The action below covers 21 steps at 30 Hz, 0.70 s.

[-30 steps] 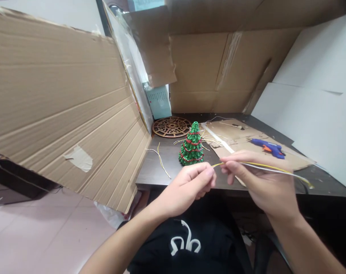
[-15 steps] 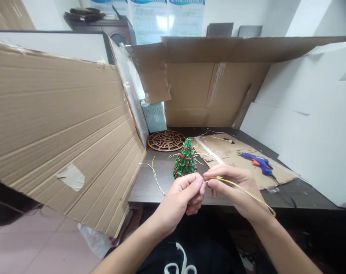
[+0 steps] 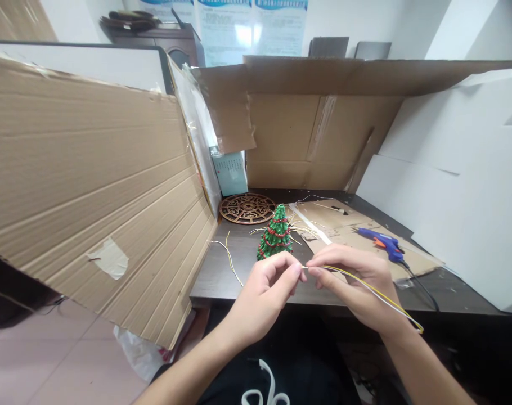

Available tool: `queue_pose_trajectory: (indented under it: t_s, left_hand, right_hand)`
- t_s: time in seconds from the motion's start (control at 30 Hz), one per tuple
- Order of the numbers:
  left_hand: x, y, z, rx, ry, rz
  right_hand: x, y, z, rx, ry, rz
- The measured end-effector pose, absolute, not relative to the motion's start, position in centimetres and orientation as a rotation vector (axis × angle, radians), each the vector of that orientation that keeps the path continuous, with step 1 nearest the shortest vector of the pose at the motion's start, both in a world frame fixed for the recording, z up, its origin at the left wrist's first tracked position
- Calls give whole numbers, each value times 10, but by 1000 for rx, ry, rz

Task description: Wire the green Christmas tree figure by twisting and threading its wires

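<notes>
Between my two hands runs a thin pair of yellow and white wires [image 3: 372,288]. My left hand [image 3: 277,284] pinches the short end between thumb and curled fingers. My right hand [image 3: 353,278] is closed on the wires close beside it, and their long part trails over the palm to the wrist. The fingertips of the two hands are a small gap apart. Just behind my left hand a green tree figurine [image 3: 276,233] with red garlands stands upright on the dark table [image 3: 214,275].
Another wire pair [image 3: 229,259] lies left of the tree, and more wires [image 3: 304,225] behind it. A round patterned trivet [image 3: 247,208] is at the back. On the right, a blue glue gun [image 3: 382,242] rests on a cardboard sheet [image 3: 349,225]. Cardboard walls [image 3: 298,135] surround the table.
My right thumb and fingers have closed together on the wires, and that hand has shifted slightly right. The trailing wire loop reaches further right and lower. The view has shifted a little.
</notes>
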<state>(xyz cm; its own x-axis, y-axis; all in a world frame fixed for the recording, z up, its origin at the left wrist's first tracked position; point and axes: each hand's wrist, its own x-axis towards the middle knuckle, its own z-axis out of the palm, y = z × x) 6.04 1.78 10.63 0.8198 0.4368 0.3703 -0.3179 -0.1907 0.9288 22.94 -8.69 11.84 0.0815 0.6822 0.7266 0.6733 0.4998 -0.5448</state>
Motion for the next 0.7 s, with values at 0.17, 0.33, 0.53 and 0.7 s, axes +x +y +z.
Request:
queue_pose_trajectory:
  t_s: [0.17,0.33,0.53,0.7]
  left_hand:
    - [59,15,109,1761,166,747]
    - [58,12,110,1789,185,747]
    - [60,14,106,1780,209,784]
    - [65,21,102,1805,184,754]
  right_hand:
    - [227,-87,121,-1201,-1626,-16]
    - [223,-87,119,-1247,-1572,-52]
    - [219,-83,109,-1331,-1297,336]
    - [214,-79,105,-1326,-1157,406]
